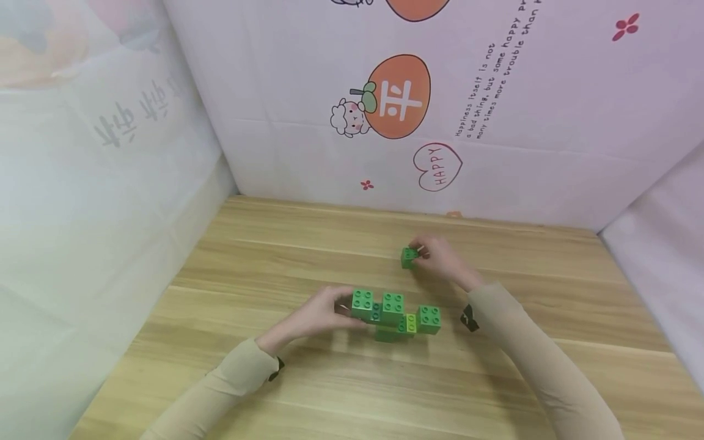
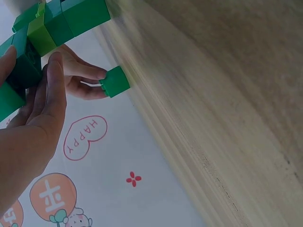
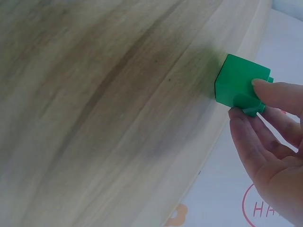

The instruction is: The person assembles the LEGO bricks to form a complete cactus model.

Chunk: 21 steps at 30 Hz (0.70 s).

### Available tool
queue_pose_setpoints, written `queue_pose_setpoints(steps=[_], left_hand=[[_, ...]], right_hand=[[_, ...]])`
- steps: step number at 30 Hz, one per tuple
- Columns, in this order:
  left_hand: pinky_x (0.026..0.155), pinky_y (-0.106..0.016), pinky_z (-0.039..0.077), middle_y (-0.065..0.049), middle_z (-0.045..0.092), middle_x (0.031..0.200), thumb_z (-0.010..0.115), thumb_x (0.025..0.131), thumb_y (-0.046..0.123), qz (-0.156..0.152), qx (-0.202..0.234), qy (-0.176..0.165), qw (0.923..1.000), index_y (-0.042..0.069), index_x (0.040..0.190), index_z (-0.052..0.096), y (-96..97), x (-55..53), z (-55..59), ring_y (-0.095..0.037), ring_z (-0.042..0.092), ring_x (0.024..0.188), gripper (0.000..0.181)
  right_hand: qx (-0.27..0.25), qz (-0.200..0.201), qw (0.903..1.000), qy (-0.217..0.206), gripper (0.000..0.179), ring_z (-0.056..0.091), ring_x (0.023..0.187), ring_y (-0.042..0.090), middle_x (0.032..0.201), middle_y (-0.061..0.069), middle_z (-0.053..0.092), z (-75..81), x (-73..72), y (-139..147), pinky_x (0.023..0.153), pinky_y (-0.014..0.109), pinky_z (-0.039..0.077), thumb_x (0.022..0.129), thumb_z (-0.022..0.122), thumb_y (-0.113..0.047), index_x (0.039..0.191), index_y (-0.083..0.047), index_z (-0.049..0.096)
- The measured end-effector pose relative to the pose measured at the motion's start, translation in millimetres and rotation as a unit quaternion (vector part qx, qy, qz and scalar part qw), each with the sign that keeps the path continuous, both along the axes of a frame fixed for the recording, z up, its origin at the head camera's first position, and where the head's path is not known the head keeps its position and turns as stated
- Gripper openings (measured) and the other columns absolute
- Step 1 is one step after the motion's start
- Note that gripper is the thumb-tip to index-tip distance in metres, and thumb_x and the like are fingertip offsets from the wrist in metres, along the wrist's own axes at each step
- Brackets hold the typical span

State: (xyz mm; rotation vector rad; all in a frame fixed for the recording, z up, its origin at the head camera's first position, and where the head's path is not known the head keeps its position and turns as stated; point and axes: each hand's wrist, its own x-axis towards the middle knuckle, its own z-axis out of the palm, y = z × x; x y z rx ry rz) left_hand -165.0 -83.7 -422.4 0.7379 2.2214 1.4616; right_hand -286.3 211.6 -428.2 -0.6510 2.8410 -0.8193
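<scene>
An assembly of joined toy building blocks (image 1: 393,310) in bright green, dark green and yellow-green sits over the wooden table. My left hand (image 1: 318,315) grips its left end, thumb on the near side and fingers on the far side. Farther back and to the right, my right hand (image 1: 442,261) pinches a single green building block (image 1: 407,260) between thumb and fingertips. In the right wrist view that green block (image 3: 240,84) shows a smooth face, with its studs partly covered by the fingers. The left wrist view shows dark green and yellow-green pieces (image 2: 41,37) within the assembly.
The wood-grain table (image 1: 308,379) ends at a white printed cloth (image 1: 297,153) standing behind it, not far past my right hand. More cloth (image 1: 82,256) hangs along the left side and the right side. Dark bands (image 1: 469,318) sit at both wrists.
</scene>
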Motion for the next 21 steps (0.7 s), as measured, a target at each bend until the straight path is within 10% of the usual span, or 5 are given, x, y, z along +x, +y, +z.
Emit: queue_pose_setpoints(steps=[21], left_hand=[[0.09,-0.018,0.057,-0.004,0.073,0.114,0.08,0.082,0.012,-0.005,0.004,0.002,1.0,0.012,0.12,0.067,0.3,-0.5,1.4,-0.012,0.067,0.103,0.041]], right_hand=[[-0.019,0.021,0.998,0.057,0.029,0.071,0.095,0.033,0.107,0.02,0.072,17.7,33.1,3,0.086,0.046,0.061,0.085,0.073,-0.004,0.112,0.003,0.066]])
